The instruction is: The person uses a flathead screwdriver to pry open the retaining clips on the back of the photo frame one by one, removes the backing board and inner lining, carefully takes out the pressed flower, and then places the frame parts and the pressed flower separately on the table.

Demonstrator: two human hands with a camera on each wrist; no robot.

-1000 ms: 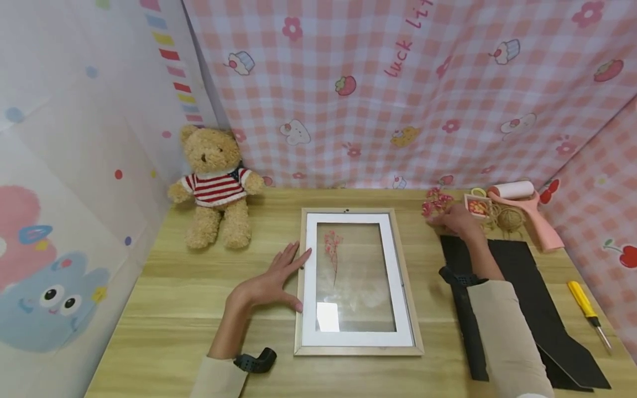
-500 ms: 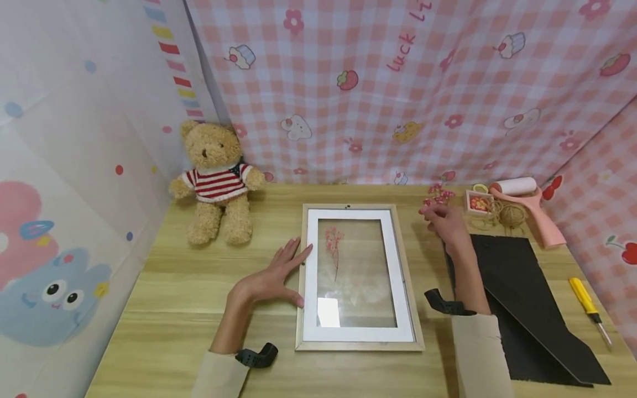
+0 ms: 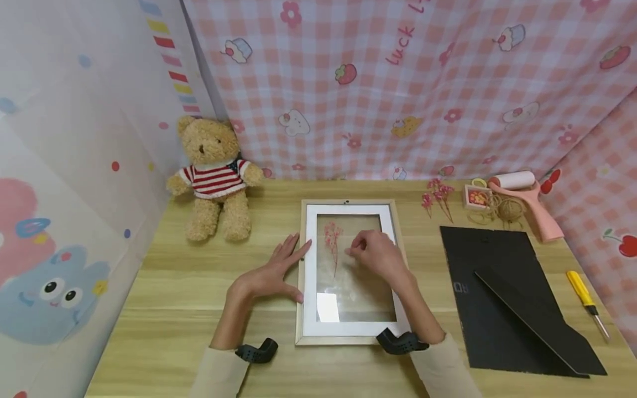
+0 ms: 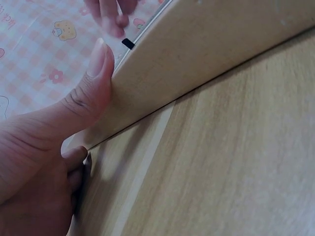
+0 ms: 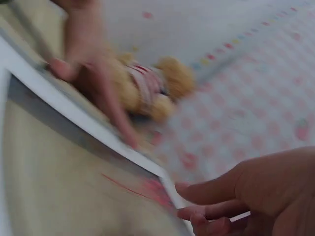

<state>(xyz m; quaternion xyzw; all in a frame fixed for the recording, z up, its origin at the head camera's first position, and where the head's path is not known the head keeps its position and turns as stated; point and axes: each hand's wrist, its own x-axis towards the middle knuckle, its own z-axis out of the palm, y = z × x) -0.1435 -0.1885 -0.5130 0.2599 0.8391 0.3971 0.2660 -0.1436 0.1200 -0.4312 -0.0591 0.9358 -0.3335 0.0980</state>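
A light wooden picture frame with a white mat around clear glass lies flat on the table. On the glass area, left of its middle, is a pressed pink flower sprig with a thin stem. My left hand rests spread against the frame's left edge; in the left wrist view its thumb lies along the frame's side. Over the glass, just right of the sprig, hovers my right hand, fingers bent. The right wrist view shows a gap between its thumb and fingers, with nothing visible there.
More pink sprigs lie at the back right, near a small box, a twine ball and a pink lint roller. A black backing board and yellow screwdriver lie right. A teddy bear sits back left.
My right hand has moved left from the pink sprigs at the back right to above the glass. The black board is now uncovered. My left hand stays at the frame's edge.
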